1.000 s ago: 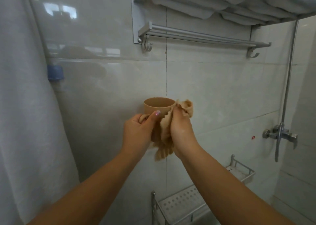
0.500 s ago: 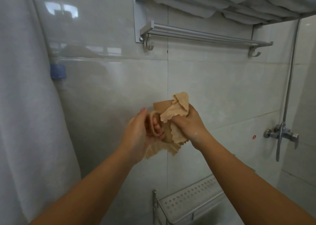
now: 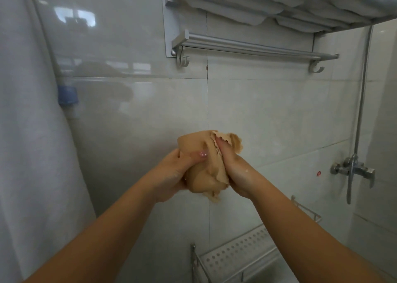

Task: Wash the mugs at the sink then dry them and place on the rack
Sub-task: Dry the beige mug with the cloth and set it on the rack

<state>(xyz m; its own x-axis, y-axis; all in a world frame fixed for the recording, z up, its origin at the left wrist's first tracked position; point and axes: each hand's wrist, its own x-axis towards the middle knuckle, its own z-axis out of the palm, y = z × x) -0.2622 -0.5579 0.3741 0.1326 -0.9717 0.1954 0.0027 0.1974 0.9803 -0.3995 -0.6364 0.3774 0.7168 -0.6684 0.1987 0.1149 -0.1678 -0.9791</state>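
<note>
Drying step, I judge: left hand (image 3: 171, 173) grips the mug (image 3: 191, 143) above the rack (image 3: 236, 254); right hand (image 3: 234, 169) presses the cloth (image 3: 214, 175) round it; next, finish wiping, then lower it onto the rack.

A: Dim, soft, greenish light; window glare on the glossy wall tile (image 3: 73, 18) at eleven o'clock.

B: Yes. Slight overall softness, and the towel rail (image 3: 257, 47) bows toward one o'clock.
</note>
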